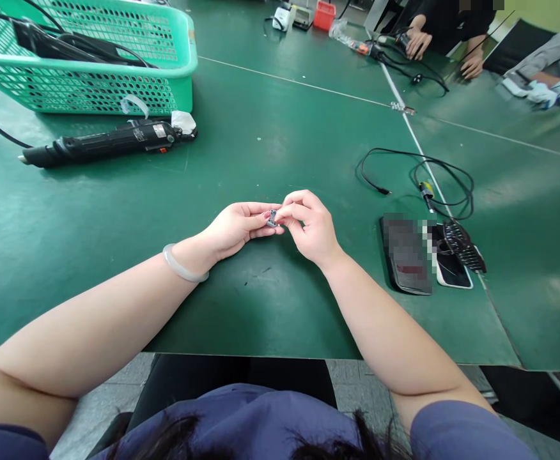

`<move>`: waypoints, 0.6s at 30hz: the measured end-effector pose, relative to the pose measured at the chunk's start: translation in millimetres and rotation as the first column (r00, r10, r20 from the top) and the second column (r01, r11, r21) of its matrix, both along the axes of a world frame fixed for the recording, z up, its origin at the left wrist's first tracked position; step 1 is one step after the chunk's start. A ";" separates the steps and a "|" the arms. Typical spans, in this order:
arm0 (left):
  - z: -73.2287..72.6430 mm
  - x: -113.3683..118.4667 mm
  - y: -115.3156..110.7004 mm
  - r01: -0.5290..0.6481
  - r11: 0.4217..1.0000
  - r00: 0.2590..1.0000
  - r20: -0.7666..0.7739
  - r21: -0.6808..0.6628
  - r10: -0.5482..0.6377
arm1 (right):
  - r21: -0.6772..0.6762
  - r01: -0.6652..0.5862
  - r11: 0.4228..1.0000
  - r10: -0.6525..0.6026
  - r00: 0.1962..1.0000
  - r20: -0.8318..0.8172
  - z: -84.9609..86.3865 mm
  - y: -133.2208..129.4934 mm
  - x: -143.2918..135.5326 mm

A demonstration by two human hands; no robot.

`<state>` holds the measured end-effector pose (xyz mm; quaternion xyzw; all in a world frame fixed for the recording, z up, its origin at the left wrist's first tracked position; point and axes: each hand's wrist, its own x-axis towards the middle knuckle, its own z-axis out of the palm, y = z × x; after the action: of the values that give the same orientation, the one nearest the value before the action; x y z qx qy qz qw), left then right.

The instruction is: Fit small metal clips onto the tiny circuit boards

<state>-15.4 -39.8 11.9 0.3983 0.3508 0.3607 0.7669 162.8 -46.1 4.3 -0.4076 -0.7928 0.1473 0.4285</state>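
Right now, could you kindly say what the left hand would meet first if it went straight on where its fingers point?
Probably the right hand, directly ahead of the left hand, though depth is unclear.

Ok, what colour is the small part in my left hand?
The small part looks grey with darker areas, seen in the head view.

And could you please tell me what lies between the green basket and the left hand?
The head view shows a black handheld tool between the green basket and left hand.
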 end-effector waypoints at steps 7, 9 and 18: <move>-0.7 -0.6 1.4 0.023 1.000 1.000 0.018 -0.015 -0.023 | 0.016 -0.029 0.999 0.030 0.998 -0.055 -2.7 0.9 -1.2; -1.2 -0.6 1.5 0.030 0.999 0.999 0.028 -0.017 -0.029 | 0.021 -0.039 0.999 0.040 0.998 -0.053 -2.9 0.3 -2.7; -3.1 -0.1 2.4 -0.097 0.994 0.992 0.074 -0.046 0.100 | -0.071 0.174 0.982 -0.177 0.983 -0.045 -1.6 3.4 4.5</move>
<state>-15.6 -37.4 8.8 0.3502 0.3480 0.4056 0.7692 167.3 -42.6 2.7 -0.4861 -0.7372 0.1457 0.4461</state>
